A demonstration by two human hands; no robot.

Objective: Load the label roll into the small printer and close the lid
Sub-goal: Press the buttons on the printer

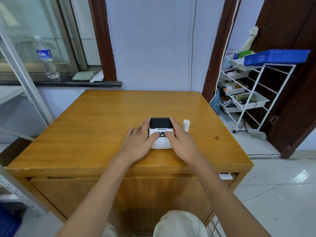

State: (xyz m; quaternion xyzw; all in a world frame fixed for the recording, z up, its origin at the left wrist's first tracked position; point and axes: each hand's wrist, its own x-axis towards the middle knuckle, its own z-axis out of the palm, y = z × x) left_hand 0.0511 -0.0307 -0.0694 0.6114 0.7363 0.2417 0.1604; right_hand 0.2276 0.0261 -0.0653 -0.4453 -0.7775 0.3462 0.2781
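Printer (160,134), white with a black lid, sits on the wooden table (102,125) toward its near edge, lid down and a small green light lit on its front panel. Both hands clasp it from either side: the left hand (138,142) lies flat against its left flank, thumb pressed on the top panel, and the right hand (181,142) cups the right flank, thumb likewise on top. A white label roll (186,125) stands upright just beside the right hand, on the table.

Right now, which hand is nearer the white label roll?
The right hand, on the printer's right side; the label roll stands just beyond it. The left hand is across the printer.
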